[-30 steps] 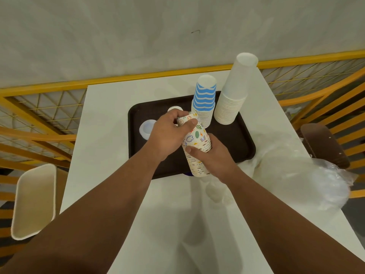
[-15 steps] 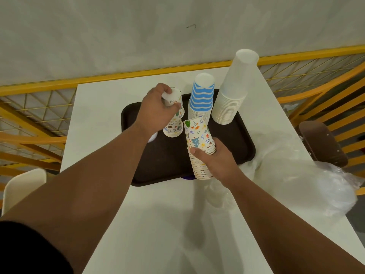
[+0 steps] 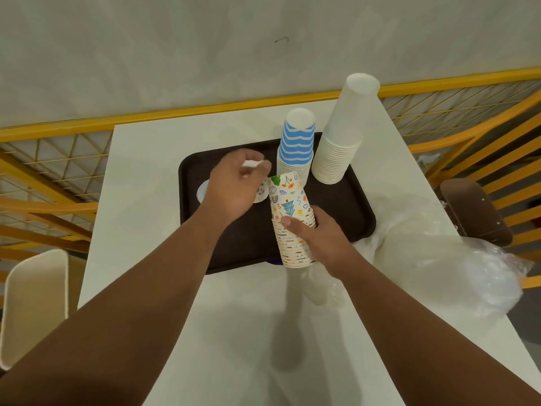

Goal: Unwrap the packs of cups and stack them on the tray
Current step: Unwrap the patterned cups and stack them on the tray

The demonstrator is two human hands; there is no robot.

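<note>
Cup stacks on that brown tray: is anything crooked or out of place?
Yes. The tall plain white cup stack leans toward the wall, and the patterned cup stack gripped by the right hand is tilted. Crumpled clear plastic wrap lies beside the brown tray.

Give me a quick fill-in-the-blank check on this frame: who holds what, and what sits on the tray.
1. The right hand grips the stack of ____ cups.
2. The striped stack has ____ stripes.
3. The tallest stack on the tray is plain ____.
4. The empty plastic wrap lies to the ____ of the tray.

Missing words: patterned; blue; white; right
</note>
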